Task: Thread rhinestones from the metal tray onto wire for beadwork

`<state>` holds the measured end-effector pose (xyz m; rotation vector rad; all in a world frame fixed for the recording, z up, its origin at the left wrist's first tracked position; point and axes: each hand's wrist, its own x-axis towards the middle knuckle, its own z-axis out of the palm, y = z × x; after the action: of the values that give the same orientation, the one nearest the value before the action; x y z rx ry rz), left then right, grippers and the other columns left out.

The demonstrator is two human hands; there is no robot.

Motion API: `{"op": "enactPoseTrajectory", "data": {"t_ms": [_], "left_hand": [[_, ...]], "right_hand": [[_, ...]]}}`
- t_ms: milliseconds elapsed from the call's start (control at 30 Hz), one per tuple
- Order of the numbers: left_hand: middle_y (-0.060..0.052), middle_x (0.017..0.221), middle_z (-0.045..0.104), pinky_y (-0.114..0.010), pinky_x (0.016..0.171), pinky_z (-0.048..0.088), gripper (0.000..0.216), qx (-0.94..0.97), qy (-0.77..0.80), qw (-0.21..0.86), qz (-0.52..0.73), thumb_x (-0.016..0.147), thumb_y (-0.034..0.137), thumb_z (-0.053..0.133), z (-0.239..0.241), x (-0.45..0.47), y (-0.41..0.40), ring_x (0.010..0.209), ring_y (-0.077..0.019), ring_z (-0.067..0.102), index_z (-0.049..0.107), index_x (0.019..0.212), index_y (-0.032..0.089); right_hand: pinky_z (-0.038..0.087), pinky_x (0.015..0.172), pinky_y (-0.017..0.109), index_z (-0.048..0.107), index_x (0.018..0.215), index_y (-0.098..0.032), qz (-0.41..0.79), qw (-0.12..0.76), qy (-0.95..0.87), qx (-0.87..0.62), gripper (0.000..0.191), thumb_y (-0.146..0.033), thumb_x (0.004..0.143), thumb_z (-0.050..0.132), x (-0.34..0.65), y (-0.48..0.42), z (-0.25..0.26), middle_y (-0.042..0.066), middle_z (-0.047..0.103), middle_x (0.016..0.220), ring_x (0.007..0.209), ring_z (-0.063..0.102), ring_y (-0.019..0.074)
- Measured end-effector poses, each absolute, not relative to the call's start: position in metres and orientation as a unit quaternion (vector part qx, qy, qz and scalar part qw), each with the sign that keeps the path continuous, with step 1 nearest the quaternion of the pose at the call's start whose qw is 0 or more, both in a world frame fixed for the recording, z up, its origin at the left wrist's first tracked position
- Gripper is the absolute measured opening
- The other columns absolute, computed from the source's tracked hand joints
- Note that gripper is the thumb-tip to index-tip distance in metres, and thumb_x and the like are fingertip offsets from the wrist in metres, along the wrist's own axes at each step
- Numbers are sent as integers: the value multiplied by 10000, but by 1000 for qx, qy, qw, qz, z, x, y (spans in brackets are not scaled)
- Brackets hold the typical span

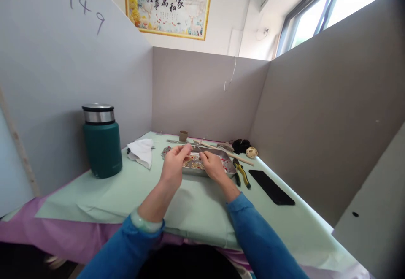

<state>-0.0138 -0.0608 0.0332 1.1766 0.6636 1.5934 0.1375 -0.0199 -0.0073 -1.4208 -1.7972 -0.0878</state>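
My left hand (172,165) is closed in a pinch above the left side of a metal tray (194,172). What its fingertips hold, if anything, is too small to make out. Over the tray's middle, my right hand (212,167) is closed on a thin metal tool (198,147), its tip pointing up and left toward the left fingertips. Small mixed beads (196,161) in gold, red and white lie in the tray, partly hidden by both hands. Past the left hand sits a heap of small grey and red pieces (166,151).
A green flask (101,148) stands at left beside a crumpled white tissue (141,151). Yellow-black pliers (243,173) and a black phone-like slab (271,187) lie at right. Behind the tray are a wooden stick (230,153), a small brown cup (183,136) and a pale spotted ball (252,152). Grey partitions (209,93) enclose the table.
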Motion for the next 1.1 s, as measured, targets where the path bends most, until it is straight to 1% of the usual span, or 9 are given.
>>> {"op": "enactPoseTrajectory", "data": {"t_ms": [100,133,200,267,333,400,633,900,1100], "left_hand": [[-62,1093,602,-268,803,418,251,591,347,343,642,732,196,538,39,-12,-25,933,-167,544,637,963,182],[-66,1113,600,-275,809,417,308,615,370,312,623,701,160,549,39,-10,-13,935,-175,548,632,996,186],[-83,987,647,-282,790,426,293,652,405,300,567,669,137,560,36,-4,5,893,-189,570,646,948,157],[-69,803,662,-265,693,446,167,691,386,339,509,705,163,511,30,2,17,766,-172,591,652,793,143],[-37,647,616,-239,588,437,159,706,366,358,489,728,187,475,23,6,22,616,-138,564,611,660,144],[-10,575,567,-217,536,419,172,708,344,358,501,734,212,475,17,6,23,534,-108,519,576,610,148],[-10,572,570,-202,522,410,201,721,282,411,482,744,280,499,7,-6,29,498,-87,487,607,655,135],[0,536,598,-206,504,381,211,750,374,259,480,738,249,487,1,-3,33,474,-100,507,598,575,173],[-22,609,606,-182,509,424,122,690,290,451,486,709,183,510,0,0,31,496,-73,503,606,664,121]], "right_hand": [[286,571,226,570,720,-178,-33,415,-722,-553,391,-402,916,318,136,-22,-5,23,618,695,637,522,134],[288,572,225,574,728,-177,-33,416,-722,-553,389,-400,916,317,136,-22,-5,25,620,699,642,523,136],[289,573,225,580,743,-176,-36,417,-718,-556,385,-397,915,316,136,-22,-4,29,624,714,649,526,139],[284,566,227,582,748,-176,-41,417,-712,-564,384,-399,913,316,137,-22,-5,31,625,718,643,522,141],[275,556,230,582,744,-177,-43,414,-708,-571,386,-396,912,312,137,-21,-6,29,622,709,629,514,140],[269,554,232,583,732,-179,-44,410,-706,-576,392,-395,912,309,138,-20,-7,26,618,694,621,509,140],[278,563,232,609,721,-174,5,394,-721,-571,402,-398,904,329,140,-20,-7,24,628,689,641,526,143],[248,549,260,630,742,-177,-65,346,-703,-618,396,-405,902,349,138,-18,-10,64,658,740,647,533,163],[266,552,248,628,744,-178,-32,366,-711,-599,419,-413,911,324,139,-19,-9,41,646,704,647,541,154]]}}
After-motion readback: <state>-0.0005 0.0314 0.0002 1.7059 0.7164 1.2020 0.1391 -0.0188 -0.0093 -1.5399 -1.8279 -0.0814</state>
